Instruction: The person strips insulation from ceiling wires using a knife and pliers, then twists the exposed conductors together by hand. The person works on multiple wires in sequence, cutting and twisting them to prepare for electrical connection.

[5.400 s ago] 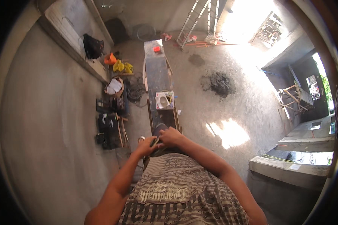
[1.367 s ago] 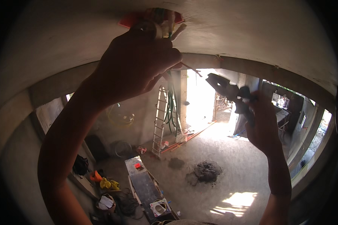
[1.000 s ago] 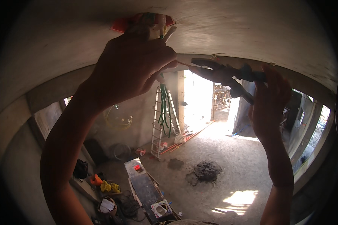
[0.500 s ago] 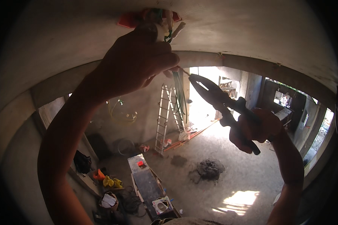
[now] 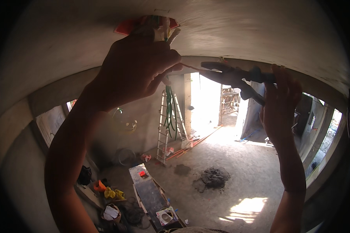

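My left hand (image 5: 138, 68) is raised to the ceiling, its fingers pinched on a bundle of wires below a red ceiling box (image 5: 124, 26). A thin bare wire end (image 5: 189, 67) sticks out to the right from its fingertips. My right hand (image 5: 280, 105) grips the handles of dark pliers (image 5: 231, 75), which lie nearly level. Their jaws are parted and meet the wire's tip; whether they touch it I cannot tell. Pale wrapped wire ends (image 5: 174, 35) show above my left fingers. Green wires (image 5: 170, 110) hang down below that hand.
An aluminium stepladder (image 5: 162, 134) stands by the far wall, near a bright doorway (image 5: 206, 101). Below lies a long narrow platform (image 5: 149, 190) with a small red item and a white box on it. A dark heap (image 5: 214, 178) sits on the concrete floor. Bags and clutter (image 5: 111, 194) lie lower left.
The pliers have swung up from a steep slant to nearly level, and my right hand has risen with them. My left hand keeps its pinch. The view has shifted slightly.
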A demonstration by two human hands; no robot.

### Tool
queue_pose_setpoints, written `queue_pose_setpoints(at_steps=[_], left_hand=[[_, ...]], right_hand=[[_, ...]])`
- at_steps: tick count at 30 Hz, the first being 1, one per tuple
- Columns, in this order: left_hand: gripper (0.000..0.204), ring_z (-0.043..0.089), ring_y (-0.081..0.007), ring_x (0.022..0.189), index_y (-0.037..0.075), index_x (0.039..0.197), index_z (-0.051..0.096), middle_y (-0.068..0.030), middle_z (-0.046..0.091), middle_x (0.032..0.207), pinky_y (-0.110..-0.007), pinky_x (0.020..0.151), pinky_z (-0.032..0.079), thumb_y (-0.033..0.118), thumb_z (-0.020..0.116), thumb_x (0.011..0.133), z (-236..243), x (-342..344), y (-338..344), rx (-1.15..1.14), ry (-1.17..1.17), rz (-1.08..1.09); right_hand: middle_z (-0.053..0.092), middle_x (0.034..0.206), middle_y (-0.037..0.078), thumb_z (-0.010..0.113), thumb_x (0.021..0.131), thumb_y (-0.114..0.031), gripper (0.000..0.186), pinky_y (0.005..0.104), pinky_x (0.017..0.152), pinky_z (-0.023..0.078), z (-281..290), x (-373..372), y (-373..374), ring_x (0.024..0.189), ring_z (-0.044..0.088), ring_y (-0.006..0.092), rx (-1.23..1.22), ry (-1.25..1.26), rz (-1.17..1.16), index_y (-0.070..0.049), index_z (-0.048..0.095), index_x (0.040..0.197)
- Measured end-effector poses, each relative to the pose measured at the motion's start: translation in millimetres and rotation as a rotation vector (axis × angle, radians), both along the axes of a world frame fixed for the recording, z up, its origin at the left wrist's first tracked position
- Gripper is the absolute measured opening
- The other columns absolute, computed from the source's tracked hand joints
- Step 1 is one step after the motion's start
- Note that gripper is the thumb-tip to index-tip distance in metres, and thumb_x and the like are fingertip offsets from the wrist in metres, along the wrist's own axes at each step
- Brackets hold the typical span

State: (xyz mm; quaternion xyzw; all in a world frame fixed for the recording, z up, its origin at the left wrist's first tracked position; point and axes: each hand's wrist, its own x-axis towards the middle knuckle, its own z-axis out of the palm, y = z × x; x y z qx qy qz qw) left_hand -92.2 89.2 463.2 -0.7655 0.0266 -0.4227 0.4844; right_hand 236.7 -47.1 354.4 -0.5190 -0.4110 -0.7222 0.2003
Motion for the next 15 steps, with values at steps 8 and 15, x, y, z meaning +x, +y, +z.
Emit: queue_pose_setpoints(at_steps=[8,15], left_hand=[[0.016,0.066,-0.0226,0.082,0.015,0.101,0.071,0.0009,0.071,0.084,-0.038,0.079,0.052,0.018,0.078,0.086,-1.1,-5.4,0.4,-0.031,0.022,0.013],[0.035,0.064,-0.0237,0.083,0.016,0.107,0.070,0.0038,0.072,0.091,-0.037,0.079,0.051,0.009,0.082,0.074,0.5,-13.2,7.4,0.003,0.116,0.024]], right_hand=[[0.056,0.145,0.011,0.076,0.085,-0.001,0.034,0.0523,0.108,0.042,9.2,-9.8,-2.9,0.132,0.055,0.0300,0.007,-0.100,0.108,-0.008,0.067,0.117],[0.059,0.136,0.015,0.076,0.082,-0.001,0.033,0.0512,0.100,0.049,15.8,-6.1,-22.5,0.122,0.060,0.0347,-1.478,0.966,1.093,-0.005,0.066,0.113]])
